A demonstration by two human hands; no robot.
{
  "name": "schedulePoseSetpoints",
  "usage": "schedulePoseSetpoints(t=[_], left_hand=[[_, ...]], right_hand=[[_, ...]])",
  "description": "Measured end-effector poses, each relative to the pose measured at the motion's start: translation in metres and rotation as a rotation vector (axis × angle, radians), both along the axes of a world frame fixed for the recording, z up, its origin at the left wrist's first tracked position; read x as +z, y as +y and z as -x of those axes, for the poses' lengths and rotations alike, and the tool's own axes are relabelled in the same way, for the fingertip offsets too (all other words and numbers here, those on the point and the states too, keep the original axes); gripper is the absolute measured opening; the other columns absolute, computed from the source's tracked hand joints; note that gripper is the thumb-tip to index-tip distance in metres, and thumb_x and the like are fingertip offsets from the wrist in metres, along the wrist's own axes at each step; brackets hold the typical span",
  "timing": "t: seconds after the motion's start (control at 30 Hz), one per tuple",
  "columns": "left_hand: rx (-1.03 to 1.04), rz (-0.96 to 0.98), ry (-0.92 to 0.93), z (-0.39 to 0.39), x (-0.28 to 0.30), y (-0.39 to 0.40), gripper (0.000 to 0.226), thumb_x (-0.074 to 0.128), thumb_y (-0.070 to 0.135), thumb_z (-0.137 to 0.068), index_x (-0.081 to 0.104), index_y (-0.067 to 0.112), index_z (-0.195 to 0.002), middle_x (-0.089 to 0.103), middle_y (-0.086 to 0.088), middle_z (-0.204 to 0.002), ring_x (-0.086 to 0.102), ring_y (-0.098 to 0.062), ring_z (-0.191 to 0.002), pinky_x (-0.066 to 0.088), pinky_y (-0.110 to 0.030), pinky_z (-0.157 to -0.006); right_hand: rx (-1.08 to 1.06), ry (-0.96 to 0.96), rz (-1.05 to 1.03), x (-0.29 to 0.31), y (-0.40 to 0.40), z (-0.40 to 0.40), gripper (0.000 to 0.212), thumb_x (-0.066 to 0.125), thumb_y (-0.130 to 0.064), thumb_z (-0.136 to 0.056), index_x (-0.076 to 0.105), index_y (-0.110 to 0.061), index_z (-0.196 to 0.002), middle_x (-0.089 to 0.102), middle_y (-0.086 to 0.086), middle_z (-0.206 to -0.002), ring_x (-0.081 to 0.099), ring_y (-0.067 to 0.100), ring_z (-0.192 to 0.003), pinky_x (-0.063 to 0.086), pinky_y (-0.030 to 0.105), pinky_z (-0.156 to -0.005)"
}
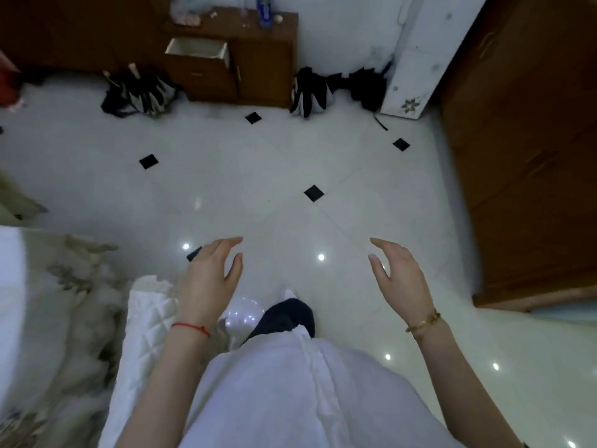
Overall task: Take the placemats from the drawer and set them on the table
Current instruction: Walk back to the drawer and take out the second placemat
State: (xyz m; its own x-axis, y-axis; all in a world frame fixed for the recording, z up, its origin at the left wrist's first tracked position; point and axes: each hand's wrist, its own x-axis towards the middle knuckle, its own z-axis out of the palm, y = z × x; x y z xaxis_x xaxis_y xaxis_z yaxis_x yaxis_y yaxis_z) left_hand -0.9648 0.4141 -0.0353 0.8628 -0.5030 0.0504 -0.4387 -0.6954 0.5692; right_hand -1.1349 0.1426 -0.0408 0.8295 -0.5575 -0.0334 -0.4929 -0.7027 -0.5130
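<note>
While our left hand [210, 276] and right hand [399, 276] hang loose-fingered, holding nothing, we should cross the floor [290, 163] squarely to the open drawer [197, 48] across the room, placemats not visible inside.

Bare floor [274, 176] leads to open drawer [197, 48].

pale glossy tiled floor [258, 176] with black diamond insets carries dark bags [139, 92] beside a wooden cabinet [258, 59].
</note>
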Motion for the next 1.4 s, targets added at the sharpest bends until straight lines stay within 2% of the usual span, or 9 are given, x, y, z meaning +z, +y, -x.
schedulePoseSetpoints(t=[0.33, 0.57, 0.73, 0.93, 1.2, 1.4], left_hand=[[0.078, -0.022, -0.049, -0.205, 0.018, -0.073, 0.029, 0.056, 0.016, -0.093, 0.062, 0.015, -0.122, 0.066, -0.005, -0.117, 0.059, -0.023, -0.111, 0.045, -0.032, -0.095], [0.137, -0.036, -0.052, -0.331, -0.002, -0.120, 0.030, 0.055, 0.017, -0.094, 0.061, 0.014, -0.123, 0.066, -0.006, -0.118, 0.059, -0.022, -0.110, 0.043, -0.028, -0.094], [0.177, -0.082, -0.093, -0.440, -0.003, -0.163, 0.029, 0.058, 0.017, -0.093, 0.063, 0.015, -0.121, 0.067, -0.006, -0.115, 0.062, -0.024, -0.106, 0.047, -0.030, -0.087], [0.308, -0.070, -0.129, -0.573, 0.008, -0.202, 0.027, 0.059, 0.015, -0.091, 0.064, 0.015, -0.118, 0.068, -0.006, -0.112, 0.063, -0.027, -0.103, 0.050, -0.035, -0.083], [0.445, -0.077, -0.083, -0.711, -0.001, -0.213, 0.029, 0.058, 0.016, -0.092, 0.063, 0.017, -0.121, 0.067, -0.005, -0.116, 0.062, -0.024, -0.106, 0.049, -0.033, -0.086], [0.466, -0.069, -0.071, -0.852, -0.014, -0.201, 0.028, 0.055, 0.016, -0.093, 0.062, 0.016, -0.121, 0.067, -0.005, -0.113, 0.062, -0.024, -0.104, 0.052, -0.035, -0.084]], right_hand=[[0.100, -0.029, 0.006, 0.010, -0.089, -0.227, 0.036, 0.049, -0.022, -0.098, 0.052, -0.010, -0.132, 0.059, 0.006, -0.129, 0.050, 0.021, -0.122, 0.032, 0.020, -0.101], [0.166, -0.011, -0.017, -0.011, -0.146, -0.366, 0.035, 0.050, -0.022, -0.098, 0.052, -0.013, -0.132, 0.060, 0.005, -0.127, 0.051, 0.020, -0.120, 0.034, 0.021, -0.098], [0.201, 0.003, -0.017, -0.013, -0.200, -0.483, 0.037, 0.047, -0.025, -0.099, 0.052, -0.012, -0.133, 0.057, 0.004, -0.131, 0.048, 0.019, -0.125, 0.034, 0.022, -0.102], [0.308, -0.027, 0.047, 0.008, -0.254, -0.649, 0.035, 0.051, -0.022, -0.098, 0.054, -0.009, -0.131, 0.060, 0.006, -0.127, 0.052, 0.022, -0.121, 0.034, 0.020, -0.099], [0.462, -0.031, 0.024, 0.000, -0.271, -0.842, 0.035, 0.055, -0.018, -0.096, 0.055, -0.005, -0.129, 0.061, 0.011, -0.126, 0.054, 0.027, -0.119, 0.038, 0.028, -0.101], [0.503, -0.013, 0.000, -0.020, -0.255, -0.987, 0.036, 0.052, -0.019, -0.098, 0.053, -0.006, -0.131, 0.060, 0.011, -0.128, 0.052, 0.025, -0.120, 0.037, 0.029, -0.103]])
